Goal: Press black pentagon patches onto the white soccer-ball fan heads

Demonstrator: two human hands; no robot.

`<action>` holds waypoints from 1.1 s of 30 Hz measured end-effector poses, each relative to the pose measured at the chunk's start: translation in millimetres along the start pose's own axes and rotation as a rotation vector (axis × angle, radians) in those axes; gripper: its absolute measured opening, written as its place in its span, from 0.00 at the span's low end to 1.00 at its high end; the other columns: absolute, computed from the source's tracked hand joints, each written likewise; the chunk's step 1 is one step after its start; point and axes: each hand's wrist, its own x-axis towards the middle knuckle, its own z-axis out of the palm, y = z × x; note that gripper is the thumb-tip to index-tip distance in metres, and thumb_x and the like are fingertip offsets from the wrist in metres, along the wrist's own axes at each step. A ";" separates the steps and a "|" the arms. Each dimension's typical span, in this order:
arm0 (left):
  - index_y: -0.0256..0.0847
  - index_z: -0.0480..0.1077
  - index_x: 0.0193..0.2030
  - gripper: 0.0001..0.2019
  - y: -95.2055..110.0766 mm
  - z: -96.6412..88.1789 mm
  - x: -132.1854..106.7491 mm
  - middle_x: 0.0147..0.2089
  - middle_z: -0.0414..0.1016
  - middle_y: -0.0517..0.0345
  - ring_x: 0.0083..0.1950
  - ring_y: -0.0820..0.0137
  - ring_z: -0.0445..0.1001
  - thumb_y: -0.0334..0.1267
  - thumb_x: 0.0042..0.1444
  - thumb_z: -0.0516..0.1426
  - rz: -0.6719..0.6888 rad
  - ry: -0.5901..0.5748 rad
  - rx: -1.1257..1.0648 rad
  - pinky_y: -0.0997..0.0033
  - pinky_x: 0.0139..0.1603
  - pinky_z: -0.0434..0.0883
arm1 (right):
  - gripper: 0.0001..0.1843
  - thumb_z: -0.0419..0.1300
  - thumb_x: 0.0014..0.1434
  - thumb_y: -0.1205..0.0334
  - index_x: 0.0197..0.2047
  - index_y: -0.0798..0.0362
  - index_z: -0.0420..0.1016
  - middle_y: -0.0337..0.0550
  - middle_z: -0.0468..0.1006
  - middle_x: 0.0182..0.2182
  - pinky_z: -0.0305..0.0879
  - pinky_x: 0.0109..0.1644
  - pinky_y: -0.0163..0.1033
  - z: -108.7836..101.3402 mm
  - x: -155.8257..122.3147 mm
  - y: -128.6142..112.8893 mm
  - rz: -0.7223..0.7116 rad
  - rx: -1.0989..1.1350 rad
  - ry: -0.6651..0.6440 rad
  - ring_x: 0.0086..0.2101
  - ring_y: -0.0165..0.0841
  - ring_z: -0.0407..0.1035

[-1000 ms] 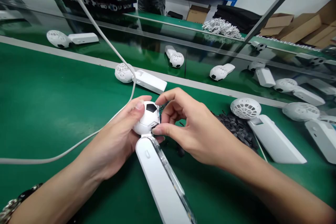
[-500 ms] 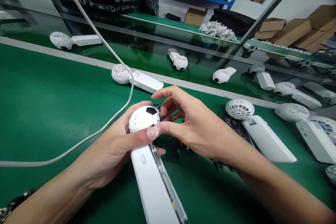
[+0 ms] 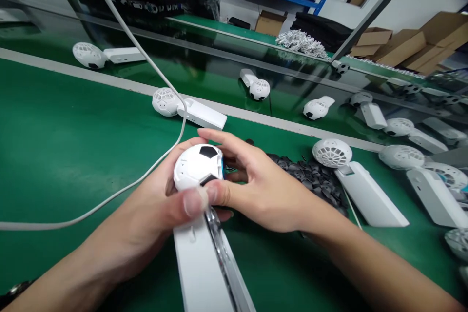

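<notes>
A white handheld fan (image 3: 197,168) with a soccer-ball head and black patches is between my hands. Its handle (image 3: 201,263) points down toward me, and a gap runs along the handle's right side, showing clear and metallic parts. My left hand (image 3: 157,204) is closed round the head from the left, its thumb blurred across the neck. From the right, my right hand (image 3: 252,183) grips the head's side, thumb in front and index finger over the top. A bit of blue shows at the head's right edge. My right hand's other fingertips are partly hidden.
A pile of small black parts (image 3: 310,175) lies right of my right hand. More white fans (image 3: 371,195) rest at the right, with others on the dark conveyor (image 3: 204,68) beyond the grey rail. A white cable (image 3: 120,195) crosses the left side of the green bench.
My right hand has moved left and closed round the head, its index finger now over the top. The fan has shifted slightly left. Fans on the conveyor have moved right.
</notes>
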 end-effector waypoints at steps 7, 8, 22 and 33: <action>0.52 0.67 0.54 0.42 -11.1 12.0 1.7 0.37 0.77 0.60 0.35 0.65 0.77 0.41 0.31 0.78 0.105 0.266 0.124 0.78 0.32 0.76 | 0.34 0.59 0.56 0.68 0.66 0.49 0.65 0.43 0.71 0.62 0.65 0.67 0.44 11.8 -4.5 -4.2 -0.312 -0.247 0.066 0.61 0.39 0.66; 0.53 0.67 0.54 0.41 -12.4 12.7 1.5 0.38 0.77 0.59 0.36 0.64 0.77 0.40 0.31 0.77 0.126 0.266 0.109 0.77 0.33 0.76 | 0.34 0.59 0.54 0.70 0.65 0.48 0.66 0.42 0.73 0.61 0.66 0.66 0.43 14.3 -4.9 -3.6 -0.359 -0.269 0.073 0.60 0.38 0.68; 0.52 0.64 0.54 0.36 13.1 14.1 1.1 0.32 0.76 0.61 0.24 0.62 0.76 0.48 0.36 0.71 0.141 0.329 0.200 0.72 0.20 0.73 | 0.23 0.64 0.66 0.61 0.63 0.49 0.68 0.41 0.73 0.62 0.67 0.60 0.38 -22.9 -2.3 -15.9 -0.296 -0.281 0.052 0.59 0.35 0.69; 0.43 0.69 0.46 0.19 13.9 -1.7 2.8 0.43 0.82 0.50 0.39 0.60 0.81 0.47 0.51 0.65 0.156 0.234 0.013 0.74 0.33 0.79 | 0.05 0.67 0.62 0.66 0.41 0.54 0.78 0.48 0.79 0.49 0.62 0.38 0.38 5.2 3.6 14.3 -0.087 -0.833 -0.317 0.43 0.40 0.75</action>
